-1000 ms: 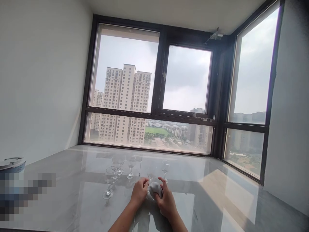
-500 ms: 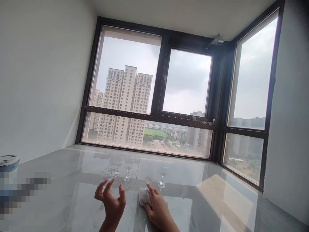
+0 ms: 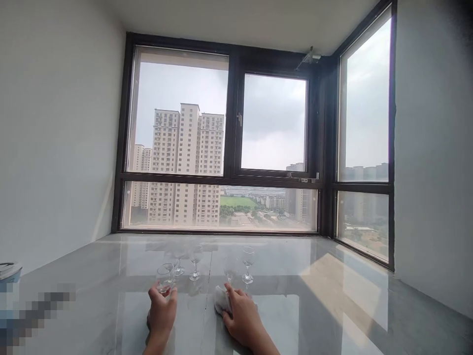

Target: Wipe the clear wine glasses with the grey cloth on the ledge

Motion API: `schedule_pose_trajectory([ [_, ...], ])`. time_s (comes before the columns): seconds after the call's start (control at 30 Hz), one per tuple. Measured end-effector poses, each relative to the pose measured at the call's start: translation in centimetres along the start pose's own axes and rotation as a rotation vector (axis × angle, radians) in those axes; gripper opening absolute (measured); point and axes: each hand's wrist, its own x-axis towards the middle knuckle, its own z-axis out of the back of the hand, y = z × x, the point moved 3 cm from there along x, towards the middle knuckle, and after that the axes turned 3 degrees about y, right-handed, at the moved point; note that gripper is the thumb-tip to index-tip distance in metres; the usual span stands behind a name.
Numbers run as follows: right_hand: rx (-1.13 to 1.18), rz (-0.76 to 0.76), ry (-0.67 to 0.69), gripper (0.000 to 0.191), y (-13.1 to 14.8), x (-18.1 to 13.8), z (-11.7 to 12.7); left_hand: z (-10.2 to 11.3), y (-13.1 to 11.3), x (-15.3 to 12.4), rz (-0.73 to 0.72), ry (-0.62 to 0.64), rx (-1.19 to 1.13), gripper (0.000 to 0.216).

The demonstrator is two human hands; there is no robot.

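Observation:
My left hand (image 3: pixel 162 308) is closed around the lower part of a clear stemmed glass (image 3: pixel 166 273), whose rim tilts toward me. In my right hand (image 3: pixel 242 313) is a crumpled white cloth (image 3: pixel 222 300), pinched between thumb and fingers at the tiled surface (image 3: pixel 192 325). Just beyond that hand stands a faint stemmed glass (image 3: pixel 231 268), its foot hidden by my fingers. To its right, another stemmed glass (image 3: pixel 248 264) is upright. Between my hands and farther back are two more upright glasses, one nearer the middle (image 3: pixel 195 261) and one behind the held glass (image 3: pixel 179 261).
Dark-framed windows (image 3: pixel 229 180) rise along the back and right edges of the glossy grey tiles. White walls (image 3: pixel 55 138) close in both sides. At the far left edge sits a white and blue container (image 3: pixel 10 272), partly blurred out.
My left hand, fingers spread before, has closed on the glass and lowered slightly to the left. The right hand stays with the cloth. The camera view has levelled and turned a little.

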Motion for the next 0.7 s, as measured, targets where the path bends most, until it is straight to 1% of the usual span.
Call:
schedule_pose_trajectory([
  [0.13, -0.097, -0.076, -0.066, 0.066, -0.1, -0.1, -0.1, 0.0, -0.8, -1.1, -0.036, 0.083, 0.021, 0.041],
  [0.2, -0.148, -0.132, -0.098, 0.062, -0.3, -0.2, 0.0, -0.2, -1.4, -1.8, -0.066, 0.153, 0.017, 0.035],
  [0.27, -0.19, -0.183, -0.125, 0.058, -0.5, -0.2, -0.1, -0.7, -1.9, -2.5, -0.131, 0.237, 0.034, 0.033],
  [0.4, -0.239, -0.266, -0.17, 0.053, -1.1, -0.2, -0.1, -2.6, -3.2, -3.5, -0.318, 0.403, 0.152, 0.038],
  [0.53, -0.262, -0.32, -0.18, 0.051, -1.5, -0.1, -0.1, -5.6, -5.1, -4.5, -0.504, 0.532, 0.29, 0.045],
  [0.6, -0.266, -0.349, -0.167, 0.052, -1.6, 0.0, -0.1, -7.1, -5.6, -4.9, -0.577, 0.559, 0.29, 0.044],
  [0.7, -0.254, -0.377, -0.151, 0.055, -1.6, 0.0, 0.0, -8.1, -5.6, -5.3, -0.648, 0.495, 0.23, 0.042],
])
